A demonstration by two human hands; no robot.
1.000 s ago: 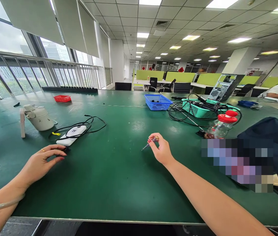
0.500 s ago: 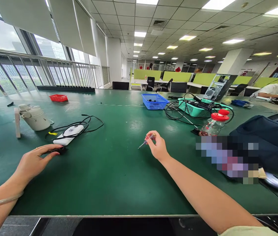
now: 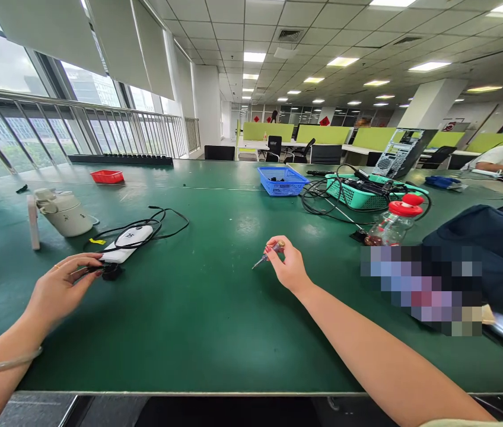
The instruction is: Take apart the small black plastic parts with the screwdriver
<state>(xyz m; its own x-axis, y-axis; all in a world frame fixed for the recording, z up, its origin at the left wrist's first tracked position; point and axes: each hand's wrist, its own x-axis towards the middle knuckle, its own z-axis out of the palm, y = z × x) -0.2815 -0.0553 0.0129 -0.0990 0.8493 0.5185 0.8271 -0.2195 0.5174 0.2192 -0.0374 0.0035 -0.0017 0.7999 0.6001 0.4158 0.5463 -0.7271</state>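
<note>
A small screwdriver [image 3: 261, 260] with a thin metal shaft is pinched in my right hand [image 3: 287, 265], its tip slanting down and left just over the green table [image 3: 198, 332]. On the left, my left hand [image 3: 61, 286] has its thumb and fingertips closed on a small black part [image 3: 111, 271]; the fingers cover one side of it, and its exact kind is unclear. Right behind that part lies a white power bank [image 3: 123, 252], with a black cable [image 3: 162, 232] looped over and beside it.
A cream bottle [image 3: 63, 213] stands at the left, with a red tray [image 3: 107, 177] behind it. Farther back are a blue basket [image 3: 282, 182] and a green basket [image 3: 352, 194] with cables. To the right are a red-lidded jar [image 3: 396, 222] and a dark bag [image 3: 465, 255].
My left fingers have drawn back slightly to the left, so more of the black part shows. The right hand keeps its hold on the screwdriver, nearly unmoved.
</note>
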